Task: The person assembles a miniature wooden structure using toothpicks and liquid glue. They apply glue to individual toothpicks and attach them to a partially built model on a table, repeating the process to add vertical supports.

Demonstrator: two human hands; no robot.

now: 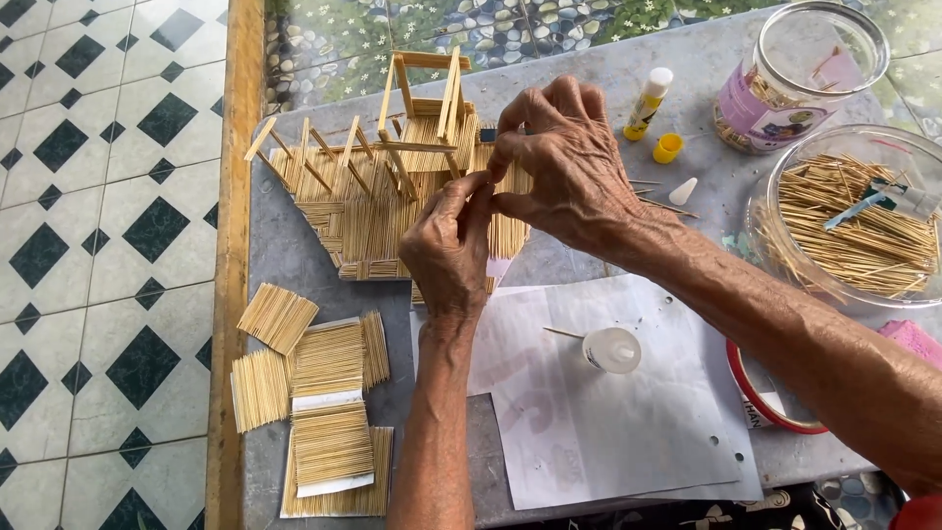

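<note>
Both hands meet over the toothpick model [392, 186] that sits on the grey table [294, 255], toward its far left part. The left hand [449, 250] comes up from below with its fingers drawn together into a pinch, the tips pointing up and away from the person; the right hand [564, 162] reaches in from the right and arches over it, its thumb and forefinger pinched too, so the two sets of fingertips touch or nearly touch at one spot on the model's right side. Whatever slim piece they hold there is hidden by the fingers — I cannot tell if it is a single stick. The model lies mostly to the left of that spot: its flat walls of sticks run up and down in the view, and an open frame [422, 98] of thicker sticks stands upright at its far edge, just beyond the right hand's knuckles. Neither hand is clearly nearer — both are on it. Ready-made toothpick panels [329, 393] lie well apart, near the person, left of the left forearm.
</note>
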